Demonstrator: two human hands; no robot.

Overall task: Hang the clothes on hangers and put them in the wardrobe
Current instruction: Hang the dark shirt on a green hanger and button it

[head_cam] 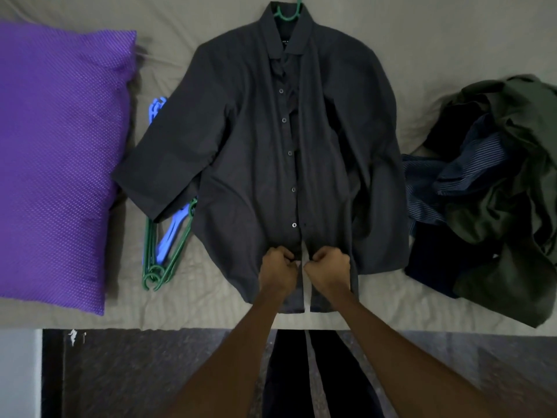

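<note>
A dark grey button-up shirt (247,152) lies flat on the bed, front side up, with a green hanger (288,14) inside its collar; only the hook shows. Near the hem, my left hand (278,268) pinches the shirt's left front edge. Close beside it, my right hand (328,267) pinches the right front edge. The two edges meet between my fists. The buttons above run up to the collar. A bundle of spare green and blue hangers (168,245) lies partly under the shirt's left sleeve.
A purple pillow (60,152) fills the left of the bed. A heap of dark green and blue striped clothes (488,188) sits at the right. The beige sheet (422,55) ends at the near bed edge, with dark floor below.
</note>
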